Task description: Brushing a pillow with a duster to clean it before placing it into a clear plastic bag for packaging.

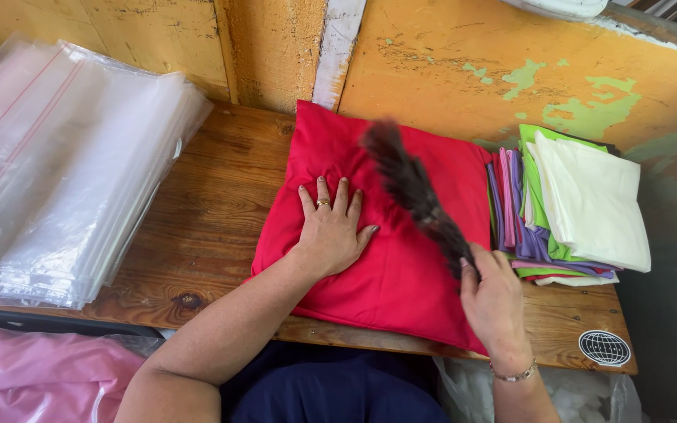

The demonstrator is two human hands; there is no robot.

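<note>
A red cushion (401, 266) lies flat on the wooden table (205, 227) in front of me. My left hand (331, 227) rests palm down on its left half, fingers spread, with a ring on one finger. My right hand (494, 298) is closed around the handle end of a dark, bristly brush (413, 188), which reaches up and to the left across the cushion and is blurred by motion. A bracelet sits on my right wrist.
A thick stack of clear plastic bags (64, 164) covers the table's left end. Folded cloths (581, 204) in cream, green, purple and pink are piled at the right. A pink bundle in plastic (33, 376) lies below the table's left edge. A peeling yellow wall stands behind.
</note>
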